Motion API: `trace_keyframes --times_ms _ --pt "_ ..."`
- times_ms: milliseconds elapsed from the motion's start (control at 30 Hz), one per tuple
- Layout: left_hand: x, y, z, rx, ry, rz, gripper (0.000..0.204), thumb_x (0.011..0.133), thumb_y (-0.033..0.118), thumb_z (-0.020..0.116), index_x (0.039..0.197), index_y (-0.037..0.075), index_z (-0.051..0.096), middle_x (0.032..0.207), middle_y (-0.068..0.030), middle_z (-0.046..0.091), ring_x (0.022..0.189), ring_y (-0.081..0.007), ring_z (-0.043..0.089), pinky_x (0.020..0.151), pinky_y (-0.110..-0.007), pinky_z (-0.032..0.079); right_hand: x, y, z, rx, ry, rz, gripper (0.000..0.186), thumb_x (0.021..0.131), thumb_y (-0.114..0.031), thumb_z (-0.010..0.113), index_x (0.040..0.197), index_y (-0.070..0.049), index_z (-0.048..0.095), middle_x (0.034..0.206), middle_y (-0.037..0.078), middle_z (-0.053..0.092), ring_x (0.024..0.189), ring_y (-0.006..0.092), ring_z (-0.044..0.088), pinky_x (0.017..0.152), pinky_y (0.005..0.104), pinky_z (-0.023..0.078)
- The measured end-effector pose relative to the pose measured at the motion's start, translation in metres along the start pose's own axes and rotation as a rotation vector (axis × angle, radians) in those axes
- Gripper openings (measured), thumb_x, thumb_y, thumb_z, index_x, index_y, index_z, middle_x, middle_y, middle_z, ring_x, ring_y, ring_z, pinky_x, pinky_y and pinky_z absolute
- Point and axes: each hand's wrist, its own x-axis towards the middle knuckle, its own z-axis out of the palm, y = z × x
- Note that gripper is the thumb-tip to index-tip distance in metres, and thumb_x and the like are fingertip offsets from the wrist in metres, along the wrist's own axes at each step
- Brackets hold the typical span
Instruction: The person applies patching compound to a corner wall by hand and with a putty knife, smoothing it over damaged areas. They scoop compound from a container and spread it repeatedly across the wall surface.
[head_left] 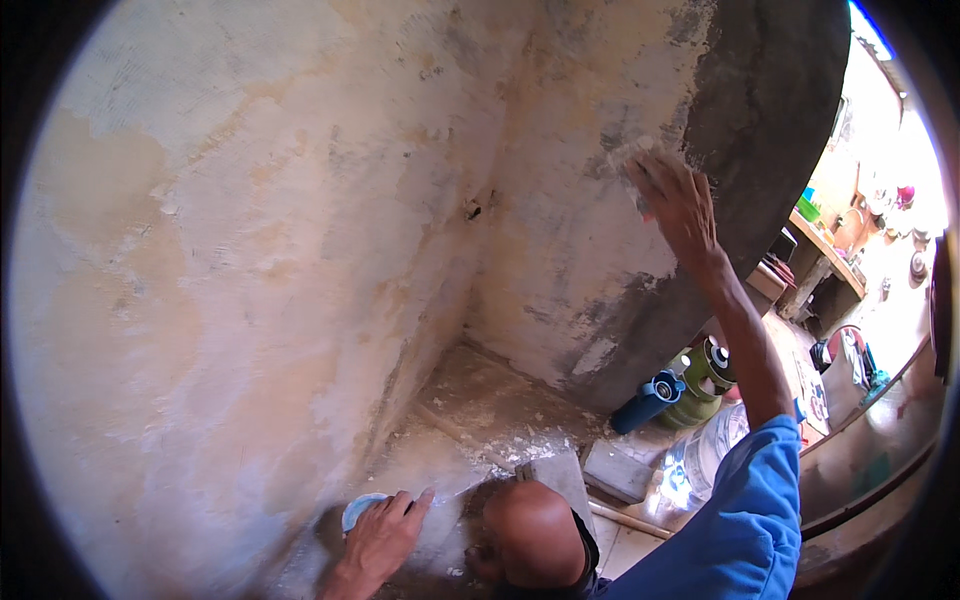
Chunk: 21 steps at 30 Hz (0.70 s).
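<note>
My right hand is raised against the right-hand wall, its fingers closed on a flat, pale scraper. The scraper's edge meets the wall where a whitish coat borders dark grey plaster. A small reddish part of the tool shows below my fingers. Low down, my left hand is at a small round white-and-blue bowl, seemingly gripping its side. My palm hides much of the bowl, and its contents do not show. My bent knee is just right of that hand.
A patchy wall rises at left, meeting the other in a corner with a small hole. White crumbs litter the ledge. At right stand a blue bottle, a green gas cylinder and a clear plastic jug.
</note>
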Motion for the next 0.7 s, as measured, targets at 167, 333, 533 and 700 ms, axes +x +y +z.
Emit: trace_keyframes --times_ms 167,333,533,700 --pt "0.005 -0.001 -0.006 -0.017 -0.038 -0.007 0.041 0.089 0.011 0.062 0.130 0.009 0.057 0.091 -0.0105 0.057 0.078 -0.0282 0.065 0.068 -0.040 0.055 0.006 0.046 0.042 -0.170 -0.043 -0.143 0.066 0.073 -0.011 0.067 0.138 -0.015 0.052 0.135 0.002 0.053 0.126 0.0209 0.047 0.092 0.0391 0.044" --pt "0.004 -0.005 -0.004 -0.012 -0.029 -0.006 0.042 0.088 0.011 0.063 0.129 0.009 0.057 0.090 -0.0107 0.056 0.078 -0.0288 0.065 0.068 -0.040 0.055 -0.003 0.046 0.043 -0.133 -0.104 -0.223 0.060 0.078 -0.013 0.064 0.137 -0.015 0.053 0.135 0.003 0.053 0.123 0.0210 0.049 0.090 0.0386 0.044" --pt "0.012 -0.006 -0.002 -0.041 -0.054 0.004 0.040 0.088 0.011 0.062 0.128 0.009 0.058 0.090 -0.0113 0.056 0.078 -0.0291 0.065 0.068 -0.040 0.054 0.001 0.023 0.058 -0.146 -0.055 -0.274 0.060 0.079 -0.017 0.065 0.138 -0.014 0.051 0.138 0.003 0.050 0.118 0.0209 0.050 0.089 0.0373 0.043" --pt "0.011 -0.012 0.001 -0.057 -0.053 0.005 0.041 0.088 0.010 0.063 0.128 0.008 0.057 0.090 -0.0117 0.056 0.078 -0.0297 0.064 0.068 -0.040 0.054 -0.002 0.044 0.081 -0.279 -0.213 -0.182 0.073 0.076 -0.020 0.068 0.144 -0.013 0.044 0.148 0.003 0.041 0.129 0.0200 0.044 0.090 0.0370 0.042"
